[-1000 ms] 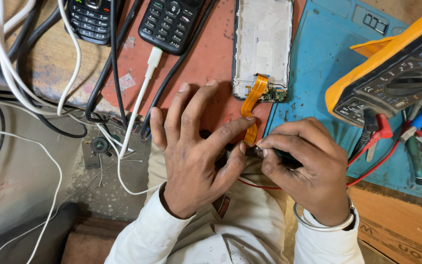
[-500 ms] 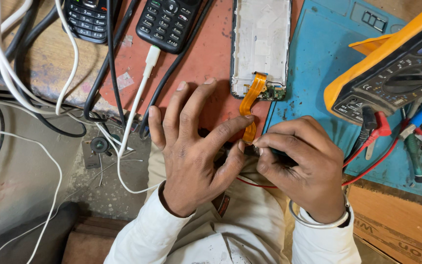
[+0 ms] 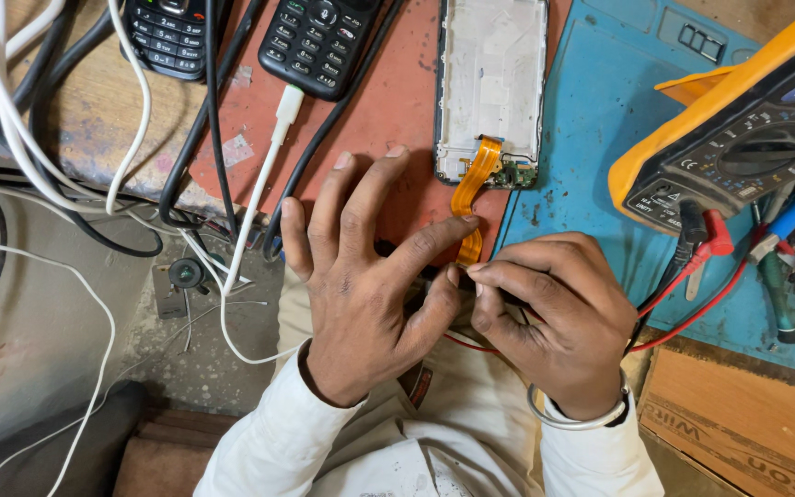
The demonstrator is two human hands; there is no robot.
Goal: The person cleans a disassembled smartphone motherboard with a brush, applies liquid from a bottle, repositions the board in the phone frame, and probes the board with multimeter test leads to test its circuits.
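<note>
the thin orange flex ribbon [image 3: 467, 207] runs lengthwise from the opened white phone frame [image 3: 492, 78] down to the pinch; its end is held between the left hand [image 3: 365, 285] and the right hand [image 3: 554, 317], both closed narrowly.

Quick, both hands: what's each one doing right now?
Left hand: fingers spread, thumb and forefinger pinching the orange flat ribbon cable.
Right hand: fingers curled shut on something hidden.

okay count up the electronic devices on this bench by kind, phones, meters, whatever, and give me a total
Keypad phones: 2, one at the top left and one beside it.
Opened phone frame with an orange flex cable: 1.
Yellow multimeter: 1.
Total: 4.
The left hand and right hand pinch something small between them, too hidden to name or count.
</note>
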